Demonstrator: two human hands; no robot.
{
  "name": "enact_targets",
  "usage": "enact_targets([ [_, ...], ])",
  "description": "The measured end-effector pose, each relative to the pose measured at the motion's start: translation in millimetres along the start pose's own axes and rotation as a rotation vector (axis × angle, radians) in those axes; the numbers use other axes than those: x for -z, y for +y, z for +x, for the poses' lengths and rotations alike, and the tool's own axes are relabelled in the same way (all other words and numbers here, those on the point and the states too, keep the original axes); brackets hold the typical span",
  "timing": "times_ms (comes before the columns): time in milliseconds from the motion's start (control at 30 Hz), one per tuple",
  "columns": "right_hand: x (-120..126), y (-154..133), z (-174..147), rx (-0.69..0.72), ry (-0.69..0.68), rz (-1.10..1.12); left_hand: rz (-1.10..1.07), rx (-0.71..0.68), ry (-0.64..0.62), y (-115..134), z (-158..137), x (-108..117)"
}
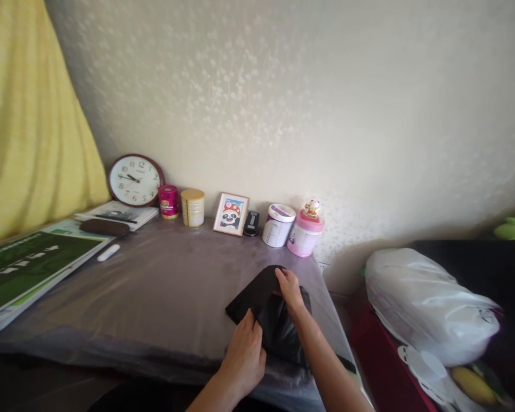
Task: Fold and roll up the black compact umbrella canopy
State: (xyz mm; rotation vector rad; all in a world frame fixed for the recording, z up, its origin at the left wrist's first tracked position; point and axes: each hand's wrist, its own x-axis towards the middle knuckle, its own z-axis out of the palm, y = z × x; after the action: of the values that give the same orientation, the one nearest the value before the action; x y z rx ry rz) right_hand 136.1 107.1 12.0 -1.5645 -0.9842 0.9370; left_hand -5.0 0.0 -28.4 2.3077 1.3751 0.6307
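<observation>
The hands [244, 352] and slender forearms [321, 356], narrowing at the wrists [297, 309], are bare.

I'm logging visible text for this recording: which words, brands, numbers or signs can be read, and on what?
"12 1 2 3 4 5 6 7 8 9 10 11": dial of the round clock; its brand line is too small.
Green printed cover: white lettering, too blurred.
Magenta can: yellow lettering, too blurred.
White tub, pink-lidded tub, figurine: markings too small.
White plastic bag: a mark, unreadable.
</observation>
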Motion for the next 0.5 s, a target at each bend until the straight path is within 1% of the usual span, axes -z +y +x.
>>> enact_targets([
  [133, -3, -2, 1, -0.031, -0.032, -0.028, 0.044, 0.038, -0.022, -2, -2, 0],
  [267, -7, -8, -3, -0.048, -0.111, -0.056, 0.096, 0.071, -0.017, -7, -7, -3],
  [333, -9, -9, -4, -0.043, -0.152, -0.071, 0.113, 0.088, -0.004, -9, -11, 0],
  [400, -9, -7, -4, -0.012, -0.193, -0.111, 0.124, 0.106, 0.050, -7, -13, 7],
  [467, -9, -3, -4, 0.056, -0.233, -0.178, 0.148, 0.112, 0.139, -3, -14, 17],
  [500, -9, -1, -3, 0.100, -0.254, -0.216, 0.168, 0.091, 0.174, 0, -15, 22],
])
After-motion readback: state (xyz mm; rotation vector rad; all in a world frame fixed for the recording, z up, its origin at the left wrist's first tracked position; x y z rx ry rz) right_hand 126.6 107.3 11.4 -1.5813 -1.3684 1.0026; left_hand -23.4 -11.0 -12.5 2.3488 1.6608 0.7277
